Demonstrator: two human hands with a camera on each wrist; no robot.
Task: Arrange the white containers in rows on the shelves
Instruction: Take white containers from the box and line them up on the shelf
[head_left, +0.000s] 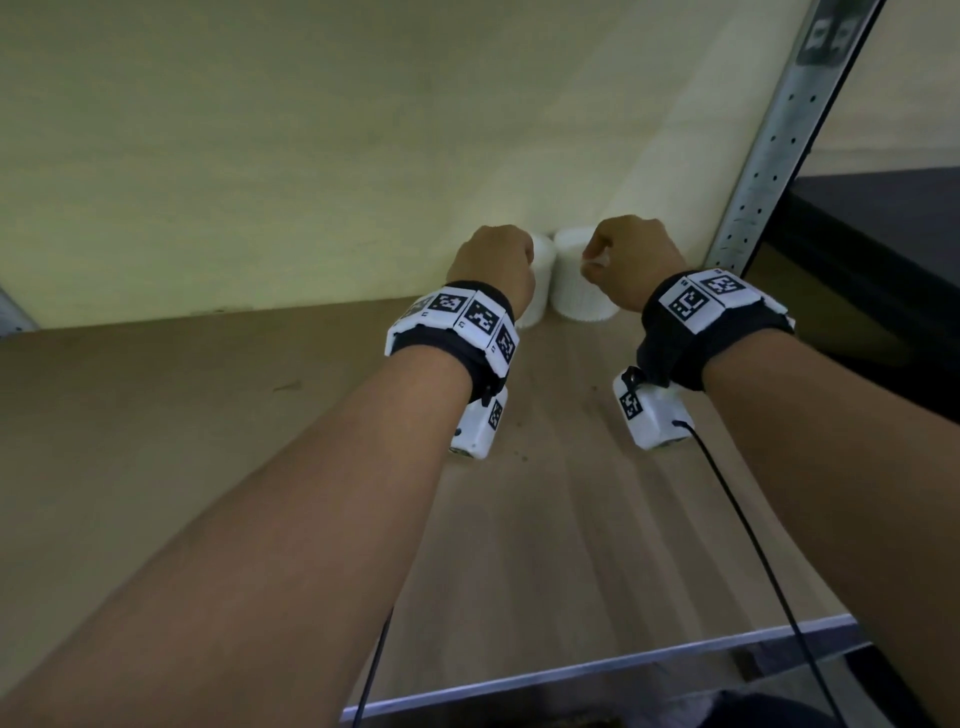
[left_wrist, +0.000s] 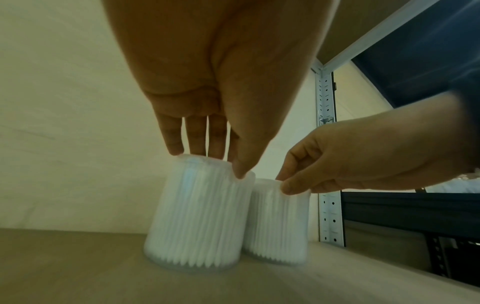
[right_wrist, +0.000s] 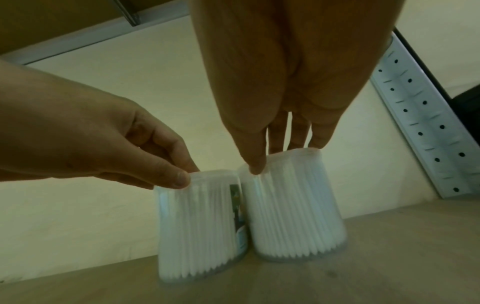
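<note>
Two white ribbed containers stand side by side on the wooden shelf (head_left: 208, 415), at its back right by the wall. My left hand (head_left: 493, 265) pinches the top rim of the left container (left_wrist: 197, 216), thumb in front and fingers behind. My right hand (head_left: 623, 260) pinches the top rim of the right container (right_wrist: 293, 209) the same way. In the head view the left container (head_left: 540, 280) is mostly hidden behind my left hand, and the right container (head_left: 576, 291) shows between the hands. Both bases rest on the board, close together.
A perforated metal upright (head_left: 763, 171) rises just right of the containers. The pale wall (head_left: 311, 156) runs behind them. The shelf's metal front edge (head_left: 597, 670) is near me, and another shelf board (right_wrist: 52, 20) hangs overhead. Bare board stretches to the left.
</note>
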